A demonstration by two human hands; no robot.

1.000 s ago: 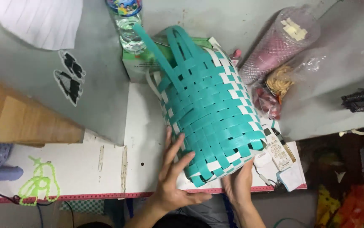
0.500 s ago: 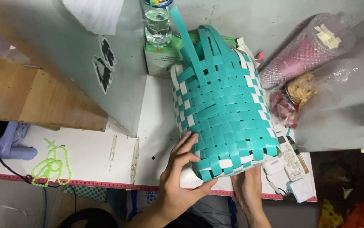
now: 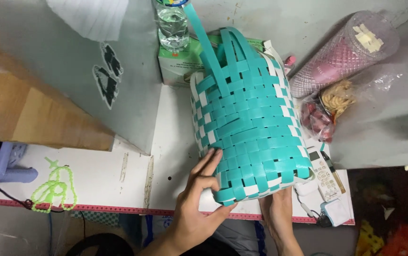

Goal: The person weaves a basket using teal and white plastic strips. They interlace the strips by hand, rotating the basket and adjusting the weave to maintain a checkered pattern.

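The white table [image 3: 99,175] is spanning the lower half of the head view, with a grey panel [image 3: 71,71] and a brown wooden board [image 3: 28,114] lying over it at 10 o'clock. At the centre, a teal-and-white woven basket [image 3: 249,123] is lying on its side on the table, its base pointing toward 6 o'clock and its loose teal strips pointing toward 12 o'clock.

The left hand [image 3: 197,208] is gripping the basket's base corner at 7 o'clock — thumb under the lower edge, fingers spread wide and pressing on the weave. The right hand [image 3: 277,213] is supporting the base from 6 o'clock; its fingers are hidden beneath the basket, so how far it closes cannot be told.

At 2 o'clock a pink textured container [image 3: 341,52] is lying on its side, with a clear bag of snacks [image 3: 329,106] just below it. At 12 o'clock a water bottle [image 3: 171,23] is standing on a green carton [image 3: 178,66], which is touching the basket's upper left. At 4 o'clock a white remote control [image 3: 324,175] is lying just beside the basket — a small white adapter [image 3: 336,212] is near it. At 8 o'clock a green beaded string [image 3: 54,185] is resting on the table.
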